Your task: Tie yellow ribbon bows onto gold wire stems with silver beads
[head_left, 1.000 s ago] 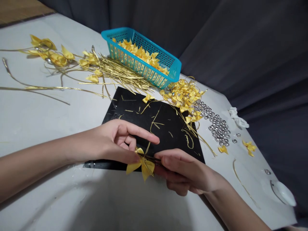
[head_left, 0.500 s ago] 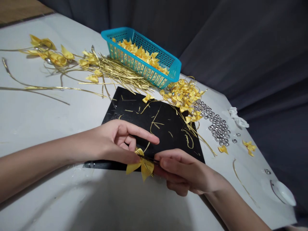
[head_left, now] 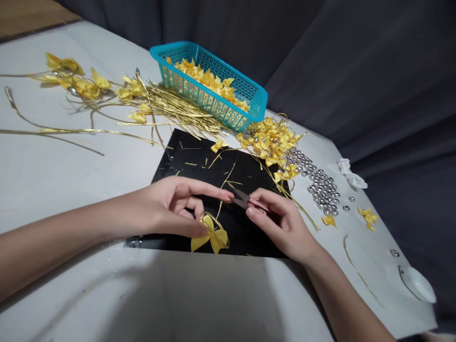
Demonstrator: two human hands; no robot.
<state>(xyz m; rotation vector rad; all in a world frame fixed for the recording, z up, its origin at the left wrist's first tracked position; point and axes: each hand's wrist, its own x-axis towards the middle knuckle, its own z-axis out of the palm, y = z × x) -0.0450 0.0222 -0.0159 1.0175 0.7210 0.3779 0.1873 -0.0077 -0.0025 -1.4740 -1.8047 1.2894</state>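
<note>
Dark curtain (head_left: 320, 57) backed the white bench (head_left: 71, 180). Left hand (head_left: 171, 206), grip pinched closed, held a yellow bow (head_left: 218, 241) over the black mat (head_left: 245, 242); right hand (head_left: 288, 225), grip closed, held small snips (head_left: 241, 196), blades parted.

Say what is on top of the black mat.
Gold cord pieces dot the black mat, with yellow bows along its far edge. The left hand, its held bow, the right hand and its scissors hide parts; what lies behind them cannot be seen.
</note>
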